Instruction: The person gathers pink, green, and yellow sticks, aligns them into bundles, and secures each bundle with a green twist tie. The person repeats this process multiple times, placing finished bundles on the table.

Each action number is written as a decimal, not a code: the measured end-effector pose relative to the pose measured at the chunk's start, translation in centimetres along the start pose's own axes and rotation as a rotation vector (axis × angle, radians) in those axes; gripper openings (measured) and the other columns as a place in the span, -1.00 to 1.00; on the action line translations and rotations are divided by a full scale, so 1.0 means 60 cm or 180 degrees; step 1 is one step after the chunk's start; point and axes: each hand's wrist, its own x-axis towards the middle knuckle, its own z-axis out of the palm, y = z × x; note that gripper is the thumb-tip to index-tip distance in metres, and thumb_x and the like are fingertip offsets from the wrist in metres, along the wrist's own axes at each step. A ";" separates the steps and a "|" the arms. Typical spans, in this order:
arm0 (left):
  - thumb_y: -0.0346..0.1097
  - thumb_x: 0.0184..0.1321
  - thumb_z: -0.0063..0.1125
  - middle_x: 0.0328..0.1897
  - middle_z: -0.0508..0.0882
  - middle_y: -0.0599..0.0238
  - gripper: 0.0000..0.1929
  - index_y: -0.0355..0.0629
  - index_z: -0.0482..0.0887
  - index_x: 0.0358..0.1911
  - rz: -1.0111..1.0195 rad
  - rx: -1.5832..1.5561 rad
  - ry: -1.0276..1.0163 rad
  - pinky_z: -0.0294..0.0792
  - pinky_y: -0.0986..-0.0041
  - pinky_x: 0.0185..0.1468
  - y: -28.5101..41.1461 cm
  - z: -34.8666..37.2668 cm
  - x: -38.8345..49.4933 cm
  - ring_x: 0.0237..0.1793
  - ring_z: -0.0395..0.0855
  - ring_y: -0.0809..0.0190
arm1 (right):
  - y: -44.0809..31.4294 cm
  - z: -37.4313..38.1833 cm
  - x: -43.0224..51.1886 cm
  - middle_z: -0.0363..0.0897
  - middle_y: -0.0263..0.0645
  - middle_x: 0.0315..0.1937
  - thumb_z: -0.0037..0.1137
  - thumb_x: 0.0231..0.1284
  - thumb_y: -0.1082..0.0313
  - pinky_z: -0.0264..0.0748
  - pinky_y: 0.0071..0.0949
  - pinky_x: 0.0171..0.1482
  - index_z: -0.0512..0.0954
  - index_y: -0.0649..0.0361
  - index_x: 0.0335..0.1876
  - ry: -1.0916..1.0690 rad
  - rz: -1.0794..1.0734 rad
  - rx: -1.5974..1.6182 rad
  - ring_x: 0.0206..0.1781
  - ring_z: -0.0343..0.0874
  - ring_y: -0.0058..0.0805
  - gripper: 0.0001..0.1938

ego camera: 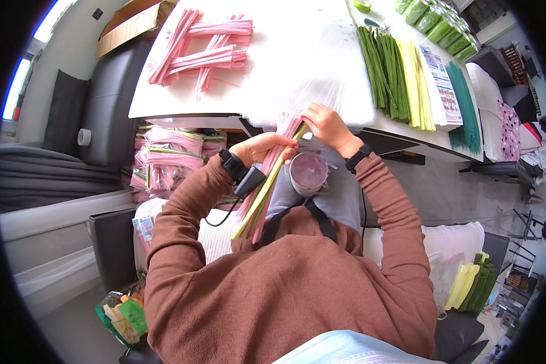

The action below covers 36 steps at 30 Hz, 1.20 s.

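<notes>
My left hand (270, 148) is closed around a bundle of chenille stems (266, 186), pink with a yellow strip and some green. The bundle slants from the table edge down towards my lap. At its far end, the bent fingers of my right hand (325, 125) grip the stems. Clear plastic bags (341, 98) lie at the table edge just beyond both hands; whether the right fingers also pinch the film is hard to tell. Between my knees stands a round tub (308, 173), pinkish inside, with plastic film around its rim.
Crisscrossed pink stem bundles (204, 52) lie on the white table (282, 27). To the right are green stems (389, 73), yellow stems (416, 84), printed sheets (441, 86) and teal stems (464, 107). Bagged pink bundles (168, 157) are piled below the table's left side.
</notes>
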 end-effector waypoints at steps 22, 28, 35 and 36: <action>-0.22 0.32 -0.05 -0.37 0.64 0.18 -0.75 -0.32 0.52 -0.23 -0.0014 -0.0032 0.0000 0.56 0.34 -0.18 0.030 -0.006 0.040 -0.39 0.65 0.26 | 0.000 0.003 -0.008 0.48 -0.22 -0.36 0.05 -0.05 0.49 0.50 -0.37 -0.23 0.50 0.25 -0.18 0.0104 -0.0318 -0.0533 -0.29 0.51 -0.28 -0.76; -0.25 0.29 0.00 -0.15 0.65 0.00 -0.71 -0.38 0.53 -0.10 0.0012 0.0215 -0.0078 0.47 0.28 0.06 0.016 -0.026 0.022 -0.18 0.66 0.09 | 0.014 0.012 -0.010 0.48 -0.26 -0.31 0.07 -0.01 0.51 0.50 -0.36 -0.20 0.50 0.22 -0.12 0.0008 -0.0379 -0.0532 -0.26 0.52 -0.28 -0.73; -0.38 0.08 0.23 -0.34 0.62 0.19 -0.63 -0.30 0.45 -0.05 0.0196 0.0415 0.0158 0.44 0.13 0.05 -0.110 -0.032 -0.090 -0.28 0.65 0.14 | 0.013 0.016 -0.016 0.47 -0.27 -0.32 0.07 -0.03 0.54 0.50 -0.37 -0.18 0.50 0.21 -0.10 0.0001 -0.0275 -0.0515 -0.26 0.51 -0.29 -0.71; -0.38 0.07 0.23 -0.34 0.61 0.21 -0.63 -0.29 0.45 -0.06 0.0164 0.0409 0.0171 0.42 0.10 0.06 -0.128 -0.029 -0.105 -0.28 0.65 0.15 | 0.013 0.016 -0.016 0.47 -0.27 -0.32 0.07 -0.03 0.54 0.50 -0.37 -0.18 0.50 0.20 -0.10 0.0009 -0.0259 -0.0499 -0.26 0.51 -0.29 -0.70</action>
